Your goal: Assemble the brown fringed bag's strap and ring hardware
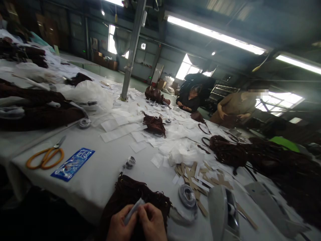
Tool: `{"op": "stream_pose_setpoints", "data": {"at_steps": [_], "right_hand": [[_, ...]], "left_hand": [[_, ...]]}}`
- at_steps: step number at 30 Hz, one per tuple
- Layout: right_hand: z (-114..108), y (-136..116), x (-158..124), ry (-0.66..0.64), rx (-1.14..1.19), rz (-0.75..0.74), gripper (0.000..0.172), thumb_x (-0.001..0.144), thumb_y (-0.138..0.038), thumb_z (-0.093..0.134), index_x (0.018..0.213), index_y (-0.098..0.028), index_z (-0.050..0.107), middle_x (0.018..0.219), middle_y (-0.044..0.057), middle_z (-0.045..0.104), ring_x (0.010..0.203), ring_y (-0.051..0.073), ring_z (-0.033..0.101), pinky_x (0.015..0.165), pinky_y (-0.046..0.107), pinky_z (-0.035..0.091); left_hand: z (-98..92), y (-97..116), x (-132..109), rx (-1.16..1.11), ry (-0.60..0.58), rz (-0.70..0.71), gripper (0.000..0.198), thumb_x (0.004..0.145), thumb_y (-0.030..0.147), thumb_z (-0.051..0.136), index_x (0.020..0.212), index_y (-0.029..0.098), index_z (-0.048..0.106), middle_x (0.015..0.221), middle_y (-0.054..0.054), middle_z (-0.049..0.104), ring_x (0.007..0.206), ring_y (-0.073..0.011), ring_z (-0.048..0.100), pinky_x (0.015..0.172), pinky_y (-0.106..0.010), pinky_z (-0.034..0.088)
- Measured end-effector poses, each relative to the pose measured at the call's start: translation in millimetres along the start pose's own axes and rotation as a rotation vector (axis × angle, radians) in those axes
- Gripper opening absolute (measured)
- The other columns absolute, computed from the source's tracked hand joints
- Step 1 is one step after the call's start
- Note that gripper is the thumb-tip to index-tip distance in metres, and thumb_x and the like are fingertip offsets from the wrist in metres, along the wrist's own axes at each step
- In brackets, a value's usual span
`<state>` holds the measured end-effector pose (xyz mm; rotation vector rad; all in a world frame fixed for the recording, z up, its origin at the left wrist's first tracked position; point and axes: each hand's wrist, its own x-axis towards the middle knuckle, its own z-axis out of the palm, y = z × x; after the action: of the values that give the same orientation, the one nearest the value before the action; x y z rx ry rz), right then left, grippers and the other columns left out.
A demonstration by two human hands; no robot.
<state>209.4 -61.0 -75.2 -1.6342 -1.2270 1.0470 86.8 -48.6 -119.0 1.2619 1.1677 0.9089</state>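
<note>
At the bottom centre, my left hand (122,222) is closed on a pale wrapped strip (132,211), which slants up between my hands. My right hand (152,221) pinches the same strip near its upper end, thumb and fingers together. Both hands are over a dark brown fringed bag (136,189) with metal eyelets, lying at the table's near edge. Just behind the bag is a small wrapped coil (130,162). A larger wrapped coil (187,195) lies to its right.
Orange-handled scissors (45,158) and a blue packet (73,164) lie left. Cardboard strips (193,177) and a grey dispenser (223,212) are at right. A metal post (132,50) stands mid-table. Brown bags (228,150) pile at right; two people work across the table.
</note>
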Motion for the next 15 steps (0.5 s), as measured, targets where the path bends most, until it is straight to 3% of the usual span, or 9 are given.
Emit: {"op": "stream_pose_setpoints", "data": {"at_steps": [4, 8, 12, 15], "right_hand": [[5, -2, 7, 0.111, -0.183, 0.103, 0.045, 0.078, -0.055, 0.055, 0.057, -0.015, 0.061, 0.056, 0.001, 0.056, 0.057, 0.015, 0.049, 0.056, 0.025, 0.036], [11, -6, 10, 0.232, -0.337, 0.210, 0.045, 0.072, -0.052, 0.059, 0.042, -0.019, 0.048, 0.045, -0.001, 0.045, 0.050, 0.014, 0.043, 0.051, 0.026, 0.030], [9, -8, 13, 0.253, -0.375, 0.236, 0.047, 0.070, -0.050, 0.058, 0.038, -0.021, 0.039, 0.041, -0.003, 0.037, 0.045, 0.012, 0.038, 0.047, 0.027, 0.025], [6, 0, 13, 0.231, -0.291, 0.219, 0.048, 0.069, -0.054, 0.061, 0.039, -0.020, 0.045, 0.041, -0.003, 0.041, 0.045, 0.011, 0.039, 0.046, 0.025, 0.027]], "left_hand": [[0.1, 3, 0, 0.044, 0.033, 0.063, 0.023, 0.081, 0.041, 0.060, 0.080, 0.019, 0.069, 0.065, -0.003, 0.065, 0.061, -0.0188, 0.061, 0.060, -0.021, 0.046], [2.3, 7, -2, -0.035, 0.088, 0.050, 0.012, 0.072, 0.034, 0.071, 0.070, 0.023, 0.069, 0.066, -0.005, 0.066, 0.066, -0.0216, 0.064, 0.067, -0.022, 0.049], [2.3, 13, -5, -0.156, 0.120, 0.008, 0.010, 0.068, 0.035, 0.074, 0.068, 0.026, 0.068, 0.067, -0.007, 0.065, 0.074, -0.0244, 0.064, 0.073, -0.024, 0.050], [0.6, 18, -4, -0.194, 0.124, -0.015, 0.010, 0.067, 0.035, 0.074, 0.066, 0.027, 0.068, 0.066, -0.007, 0.064, 0.074, -0.0251, 0.063, 0.072, -0.024, 0.049]]}}
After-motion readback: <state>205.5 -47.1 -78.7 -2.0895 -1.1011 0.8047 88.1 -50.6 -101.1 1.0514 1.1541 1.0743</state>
